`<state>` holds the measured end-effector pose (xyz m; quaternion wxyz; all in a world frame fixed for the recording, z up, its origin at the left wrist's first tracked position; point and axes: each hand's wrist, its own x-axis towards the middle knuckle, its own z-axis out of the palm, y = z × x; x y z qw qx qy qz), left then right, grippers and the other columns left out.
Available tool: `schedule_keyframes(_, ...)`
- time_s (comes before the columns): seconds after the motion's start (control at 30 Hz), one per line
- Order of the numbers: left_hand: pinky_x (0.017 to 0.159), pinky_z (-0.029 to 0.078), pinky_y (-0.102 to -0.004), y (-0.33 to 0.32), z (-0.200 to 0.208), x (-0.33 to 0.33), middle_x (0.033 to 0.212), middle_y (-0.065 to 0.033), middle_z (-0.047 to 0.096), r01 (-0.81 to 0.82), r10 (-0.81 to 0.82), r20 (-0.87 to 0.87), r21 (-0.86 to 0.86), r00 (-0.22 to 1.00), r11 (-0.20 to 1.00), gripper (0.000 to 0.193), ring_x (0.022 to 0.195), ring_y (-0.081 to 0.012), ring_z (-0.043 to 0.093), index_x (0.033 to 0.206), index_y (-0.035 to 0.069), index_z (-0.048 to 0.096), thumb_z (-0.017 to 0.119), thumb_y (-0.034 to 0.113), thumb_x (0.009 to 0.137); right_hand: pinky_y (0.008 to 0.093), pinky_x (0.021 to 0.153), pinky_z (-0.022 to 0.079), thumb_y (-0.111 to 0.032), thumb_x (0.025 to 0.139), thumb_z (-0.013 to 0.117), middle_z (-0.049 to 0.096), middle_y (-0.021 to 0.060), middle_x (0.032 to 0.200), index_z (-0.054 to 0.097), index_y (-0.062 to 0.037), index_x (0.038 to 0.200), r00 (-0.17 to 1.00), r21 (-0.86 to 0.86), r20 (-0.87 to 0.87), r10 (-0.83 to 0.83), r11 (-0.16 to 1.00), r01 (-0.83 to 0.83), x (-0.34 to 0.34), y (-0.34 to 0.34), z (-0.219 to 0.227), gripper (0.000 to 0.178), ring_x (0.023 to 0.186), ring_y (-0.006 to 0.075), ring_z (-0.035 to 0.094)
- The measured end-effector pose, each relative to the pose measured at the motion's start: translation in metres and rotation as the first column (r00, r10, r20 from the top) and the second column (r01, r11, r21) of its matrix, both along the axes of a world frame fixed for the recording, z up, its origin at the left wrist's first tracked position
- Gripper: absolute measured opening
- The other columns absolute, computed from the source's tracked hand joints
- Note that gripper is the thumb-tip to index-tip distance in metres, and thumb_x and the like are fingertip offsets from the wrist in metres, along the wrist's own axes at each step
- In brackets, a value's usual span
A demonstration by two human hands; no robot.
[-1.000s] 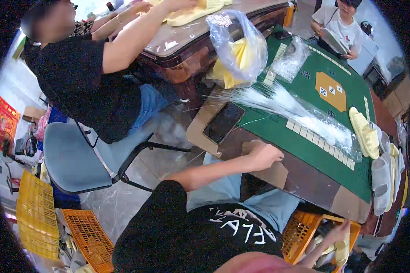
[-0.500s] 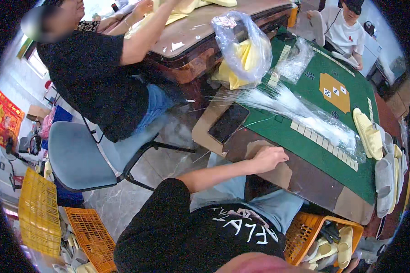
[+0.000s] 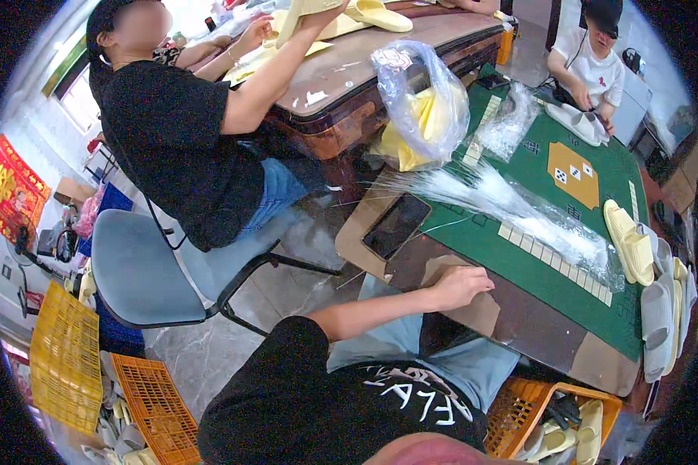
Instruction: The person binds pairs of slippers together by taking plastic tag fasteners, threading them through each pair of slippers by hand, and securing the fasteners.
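Note:
My left hand rests at the near edge of the table, over a tan patch. Its fingers are curled closed, and whatever they may hold is hidden. Beyond it lies a dark phone. A clear plastic bag of thin white strands is spread across the green tabletop, its loose ends fanning toward the phone. A row of pale tiles runs alongside the bag. My right hand is out of view.
Yellow slippers and grey slippers line the table's right end. An orange basket of slippers stands low right; yellow and orange crates are left, near an unoccupied chair. Co-workers sit left and far right.
The far-right person has brought a grey slipper down to the table beside another. The person at left now holds up a yellow slipper. My left hand stays at the table edge; the view shifts slightly.

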<state>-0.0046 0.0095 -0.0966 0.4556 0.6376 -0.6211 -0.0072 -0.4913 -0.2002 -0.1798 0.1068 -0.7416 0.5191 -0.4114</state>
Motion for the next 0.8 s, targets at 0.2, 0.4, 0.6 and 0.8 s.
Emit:
schedule_keyframes(0.2,0.062,0.049,-0.0359,0.002,0.005,0.000,0.080,-0.0091,0.060,-0.001,0.001,-0.009,-0.027,1.000,1.000,0.010,0.072,-0.0270,0.060,0.084,0.006,0.065,0.058,0.012,0.081,0.0323,0.086,0.045,-0.015,0.082,0.055,0.051,0.0162,0.119,0.050,0.0010,0.116,0.984,0.021,0.155,0.086,0.996,-0.090,0.015,0.005,0.016,0.038,0.103,0.0248,0.053)
schedule_keyframes(0.4,0.062,0.049,-0.0351,0.002,0.002,0.002,0.080,-0.0087,0.059,-0.001,0.002,0.051,-0.013,0.999,1.000,0.012,0.072,-0.0260,0.060,0.086,0.006,0.065,0.057,0.013,0.081,0.0322,0.087,0.044,-0.014,0.081,0.055,0.051,0.0151,0.118,0.049,0.0003,0.117,0.929,0.020,0.322,0.180,0.980,-0.197,0.050,0.007,0.031,0.039,0.104,0.0239,0.053)
schedule_keyframes(0.6,0.062,0.050,-0.0343,0.000,0.000,-0.001,0.078,-0.0081,0.058,-0.012,0.014,0.095,-0.021,0.995,1.000,0.012,0.072,-0.0249,0.060,0.086,0.007,0.065,0.057,0.014,0.080,0.0322,0.088,0.044,-0.013,0.080,0.056,0.051,0.0140,0.118,0.048,-0.0004,0.118,0.835,0.010,0.479,0.269,0.950,-0.312,0.091,0.011,0.046,0.041,0.104,0.0229,0.052)
schedule_keyframes(0.8,0.062,0.050,-0.0346,0.003,0.002,0.000,0.080,-0.0083,0.059,-0.007,0.008,0.072,-0.016,0.997,1.000,0.012,0.074,-0.0253,0.060,0.086,0.006,0.065,0.058,0.014,0.079,0.0322,0.089,0.043,-0.012,0.078,0.057,0.051,0.0129,0.118,0.047,-0.0011,0.119,0.719,-0.013,0.613,0.329,0.913,-0.408,0.134,0.017,0.067,0.043,0.105,0.0220,0.051)
